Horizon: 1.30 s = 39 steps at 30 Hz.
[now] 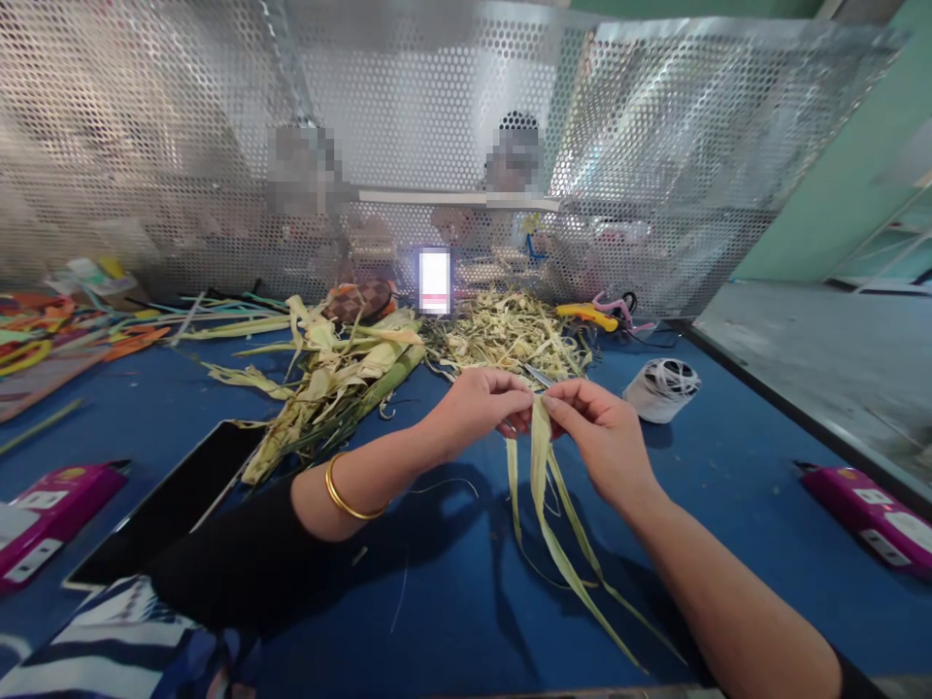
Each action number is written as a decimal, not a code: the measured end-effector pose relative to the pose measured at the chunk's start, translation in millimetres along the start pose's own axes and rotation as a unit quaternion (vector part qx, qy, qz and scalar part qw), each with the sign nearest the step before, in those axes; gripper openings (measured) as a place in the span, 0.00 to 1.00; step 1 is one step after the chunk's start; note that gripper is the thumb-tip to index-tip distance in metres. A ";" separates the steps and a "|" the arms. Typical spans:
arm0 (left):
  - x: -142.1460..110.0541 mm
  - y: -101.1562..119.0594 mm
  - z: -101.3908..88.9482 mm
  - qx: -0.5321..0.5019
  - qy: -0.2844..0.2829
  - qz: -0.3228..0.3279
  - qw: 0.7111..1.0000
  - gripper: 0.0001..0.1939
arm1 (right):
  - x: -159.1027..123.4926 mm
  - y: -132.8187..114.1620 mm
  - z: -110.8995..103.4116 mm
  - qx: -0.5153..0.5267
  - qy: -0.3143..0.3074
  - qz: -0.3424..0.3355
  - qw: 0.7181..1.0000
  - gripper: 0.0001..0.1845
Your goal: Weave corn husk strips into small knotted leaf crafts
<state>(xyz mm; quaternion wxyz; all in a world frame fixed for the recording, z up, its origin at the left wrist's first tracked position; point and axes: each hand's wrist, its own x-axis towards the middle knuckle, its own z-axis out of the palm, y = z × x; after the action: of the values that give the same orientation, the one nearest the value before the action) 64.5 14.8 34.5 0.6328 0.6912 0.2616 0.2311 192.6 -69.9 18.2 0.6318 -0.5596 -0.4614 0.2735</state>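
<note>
Several long, pale green corn husk strips (543, 476) hang down from between my two hands over the blue table. My left hand (484, 400) pinches their upper end with thumb and fingers. Close beside it, my right hand (604, 432) also pinches the husk near the top, fingers curled. The lower ends of the strips trail toward the table's front edge. Just behind my hands, a metal tool (539, 376), partly hidden, lies against a heap of husk shreds (510, 335). To the right of my right hand stands a spool of white string (662, 390).
A pile of whole corn husks (342, 379) lies left of centre, near a black tray-like panel (175, 495). Magenta power strips (58, 515) sit at both sides. A lit phone (435, 280) stands before the perforated metal screen (437, 97). A yellow-handled tool (586, 316) lies behind.
</note>
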 end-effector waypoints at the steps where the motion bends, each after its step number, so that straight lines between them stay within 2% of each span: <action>1: 0.2 -0.7 0.1 -0.001 -0.003 0.000 1.000 0.06 | -0.1 0.9 0.1 0.001 0.005 0.001 1.000 0.10; 3: 0.5 -2.7 0.9 0.004 -0.011 -0.005 1.000 0.08 | 0.1 3.4 -0.2 0.005 0.018 0.008 1.000 0.10; 9: -1.8 -8.9 6.5 -0.027 -0.079 -0.080 0.993 0.10 | 3.3 8.3 -4.2 0.029 0.041 0.027 0.998 0.11; 14: -3.4 -10.4 7.0 -0.057 -0.083 -0.069 0.993 0.12 | 6.8 8.3 -8.5 0.111 -0.082 0.085 0.987 0.13; 16: -3.6 -9.3 6.9 -0.060 -0.097 -0.073 0.991 0.12 | 7.6 9.2 -9.2 0.126 -0.102 0.083 0.983 0.11; 21: -4.0 -6.3 8.4 -0.030 -0.086 -0.072 0.993 0.13 | 8.0 12.0 -7.9 0.118 -0.069 0.062 0.989 0.12; 25: -4.5 -6.2 10.9 0.023 -0.063 -0.015 0.998 0.13 | 7.3 13.2 -6.0 0.096 -0.008 0.041 0.995 0.11; 28: -6.0 -5.9 13.4 -0.007 -0.068 -0.024 0.997 0.13 | 6.5 12.4 -5.3 0.085 0.013 0.027 0.996 0.10; 33: -7.9 -7.4 15.9 -0.060 -0.070 -0.052 0.994 0.14 | 6.4 10.9 -7.2 0.130 -0.071 0.064 0.987 0.09; 35: -8.1 -8.7 15.4 -0.055 -0.091 -0.055 0.993 0.14 | 9.2 12.4 -10.8 0.150 -0.031 0.060 0.986 0.10; 39: -8.5 -9.1 13.8 -0.023 -0.145 -0.053 0.988 0.14 | 22.8 15.7 -27.0 0.216 0.124 0.010 0.968 0.09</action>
<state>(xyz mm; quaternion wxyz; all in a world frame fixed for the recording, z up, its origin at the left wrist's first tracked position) 66.4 -0.5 24.3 0.6908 0.6881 0.1979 0.1007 229.0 -59.0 10.9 0.7871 -0.4438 -0.3037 0.3019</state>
